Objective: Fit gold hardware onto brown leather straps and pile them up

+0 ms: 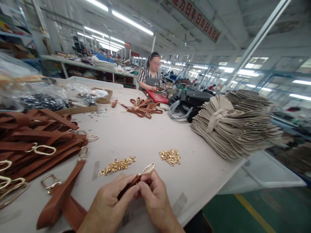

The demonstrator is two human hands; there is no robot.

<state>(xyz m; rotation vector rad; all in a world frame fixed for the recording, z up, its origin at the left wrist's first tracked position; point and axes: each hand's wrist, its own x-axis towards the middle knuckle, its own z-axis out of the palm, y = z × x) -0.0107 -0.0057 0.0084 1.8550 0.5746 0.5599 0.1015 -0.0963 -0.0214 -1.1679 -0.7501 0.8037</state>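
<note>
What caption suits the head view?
Left hand and right hand hold a brown strap with gold ring over a table.

The left hand and the right hand are bare. The forearms are uncovered down to the lower picture edge. Knuckles and finger joints show creased folds. Nail detail is blurred.

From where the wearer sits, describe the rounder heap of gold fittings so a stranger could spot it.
On the pale table, find the tall stack of beige pieces at the right. The heap of gold fittings lies on bare tabletop left of that stack. Its neighbour heap is strung out in a line; this one is compact and round.
</note>
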